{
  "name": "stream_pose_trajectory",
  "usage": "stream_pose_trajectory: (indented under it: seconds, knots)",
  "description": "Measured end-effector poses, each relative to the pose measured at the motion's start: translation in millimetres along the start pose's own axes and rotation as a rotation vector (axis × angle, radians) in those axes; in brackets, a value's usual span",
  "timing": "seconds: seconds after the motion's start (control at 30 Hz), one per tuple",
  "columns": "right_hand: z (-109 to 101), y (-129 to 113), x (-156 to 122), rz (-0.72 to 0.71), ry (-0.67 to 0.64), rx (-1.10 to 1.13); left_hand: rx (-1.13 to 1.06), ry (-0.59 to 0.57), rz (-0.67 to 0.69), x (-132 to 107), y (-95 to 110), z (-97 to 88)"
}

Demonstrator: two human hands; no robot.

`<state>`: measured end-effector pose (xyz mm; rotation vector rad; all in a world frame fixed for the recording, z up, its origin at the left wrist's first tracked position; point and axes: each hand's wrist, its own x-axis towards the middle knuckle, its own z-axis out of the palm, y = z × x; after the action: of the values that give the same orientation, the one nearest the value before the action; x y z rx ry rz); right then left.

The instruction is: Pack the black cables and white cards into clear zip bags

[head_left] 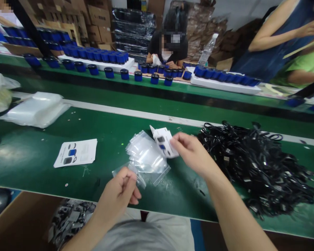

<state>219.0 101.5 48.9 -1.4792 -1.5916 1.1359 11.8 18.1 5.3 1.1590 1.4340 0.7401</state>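
Wearer's two hands (191, 153), one cable heap (259, 167)

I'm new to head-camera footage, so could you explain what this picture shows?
No machine here: someone works bare-handed, filmed by a head-worn camera looking forward and down. The right grip, simply that hand, holds printed leaflets; the left grip is at a clear zip bag, though whether it pinches it is unclear. On the green worktop lie more clear bags, a leaflet stack and, at right, a heap of black USB cables.
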Motion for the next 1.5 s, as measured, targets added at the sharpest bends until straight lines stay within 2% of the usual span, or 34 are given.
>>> stream_pose_trajectory:
  seconds: [0.1, 0.17, 0.27, 0.37, 0.43, 0.47, 0.53, 0.6, 0.63, 0.67, 0.73, 0.8, 0.87, 0.93, 1.0, 1.1, 1.2, 1.27, 1.43, 1.5]
  knots:
    - [8, -8, -51, -0.116, -0.287, -0.144, -0.082, 0.049, -0.042, 2, 2, -0.5]
    - [21, -9, -70, -0.135, -0.333, -0.237, -0.048, 0.072, -0.006, 4, 2, 0.8]
    - [49, -2, -82, -0.156, -0.268, -0.271, 0.126, 0.199, 0.13, 5, 2, 3.9]
    - [78, 8, -94, -0.187, -0.026, -0.125, 0.21, 0.317, 0.193, 5, 2, 5.4]
    - [95, 15, -105, -0.115, 0.119, 0.074, 0.209, 0.366, 0.203, 5, 2, 5.3]
    - [102, 17, -111, -0.037, 0.114, 0.189, 0.207, 0.39, 0.211, 5, 2, 5.0]
    - [111, 21, -120, 0.163, -0.029, 0.381, 0.197, 0.419, 0.225, 5, 2, 4.5]
    - [111, 25, -123, 0.249, -0.115, 0.402, 0.189, 0.411, 0.236, 5, 2, 4.0]
    - [108, 27, -122, 0.204, -0.076, 0.334, 0.187, 0.395, 0.242, 5, 1, 3.6]
    - [104, 28, -119, 0.091, 0.008, 0.236, 0.189, 0.376, 0.247, 5, 1, 3.2]
    - [94, 32, -113, -0.252, 0.178, 0.02, 0.2, 0.341, 0.26, 5, 0, 2.6]
    - [87, 34, -108, -0.537, 0.244, -0.155, 0.212, 0.303, 0.276, 4, 0, 2.5]
    - [85, 35, -104, -0.63, 0.244, -0.314, 0.247, 0.271, 0.303, 2, 0, 3.7]
    - [86, 34, -102, -0.569, 0.24, -0.465, 0.345, 0.269, 0.362, -2, -1, 6.4]
    - [87, 31, -101, -0.46, 0.21, -0.573, 0.502, 0.28, 0.486, -5, -2, 10.9]
    - [83, 25, -99, -0.308, 0.094, -0.617, 0.727, 0.236, 0.687, -11, -6, 18.7]
    - [73, 20, -97, -0.213, -0.036, -0.442, 0.825, 0.215, 0.746, -16, -11, 21.9]
    - [66, 19, -95, -0.186, -0.076, -0.286, 0.824, 0.22, 0.759, -19, -11, 19.9]
    - [61, 23, -83, -0.074, 0.126, -0.002, 0.717, 0.212, 0.788, -23, -7, 12.6]
    - [66, 24, -77, -0.113, 0.08, 0.117, 0.636, 0.172, 0.718, -26, -5, 12.7]
